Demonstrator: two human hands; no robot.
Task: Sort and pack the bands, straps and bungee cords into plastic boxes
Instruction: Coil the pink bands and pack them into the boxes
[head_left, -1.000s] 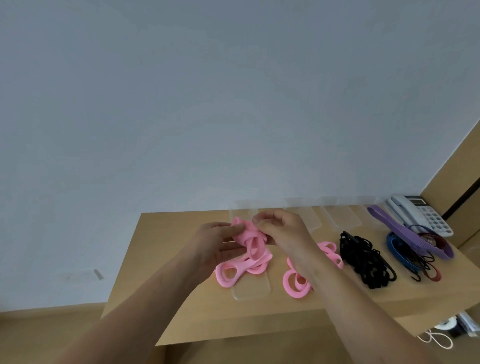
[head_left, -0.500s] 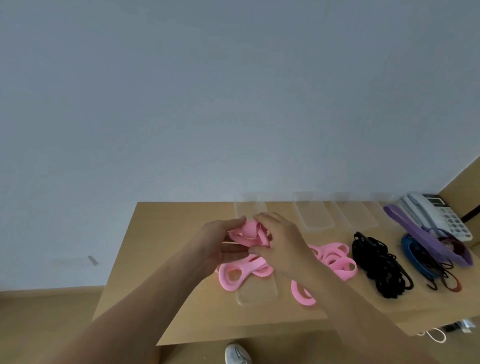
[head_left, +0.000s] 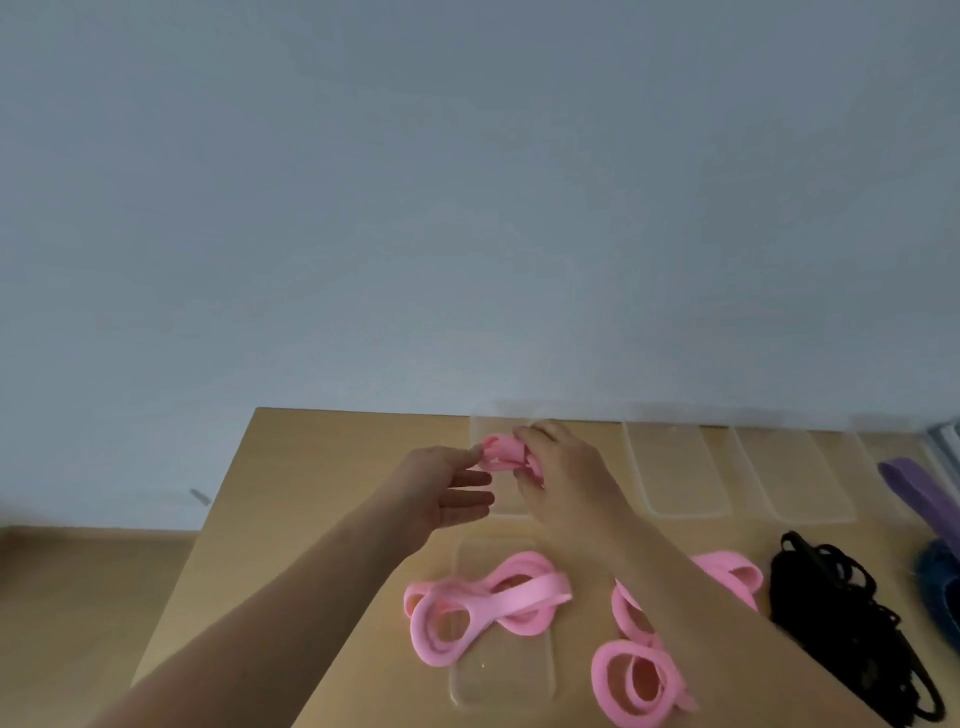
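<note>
My right hand (head_left: 563, 470) grips a folded pink band (head_left: 501, 453) over a clear plastic box (head_left: 480, 431) at the back of the wooden table (head_left: 322, 467). My left hand (head_left: 441, 486) touches the band's left end with its fingertips, its other fingers straight. More pink bands (head_left: 488, 603) lie on a clear lid (head_left: 501, 675) near me. Another heap of pink bands (head_left: 639, 675) lies to the right, partly behind my right forearm. A pile of black cords (head_left: 841, 613) sits further right.
Two more clear boxes (head_left: 675, 467) (head_left: 795, 473) stand along the back edge. A purple strap (head_left: 919, 488) and a blue cord (head_left: 940, 577) lie at the far right edge of the view. The table's left edge drops to the floor.
Both hands moved away from me with the folded pink band, from above the near lid to the box at the back. The left hand's fingers have loosened.
</note>
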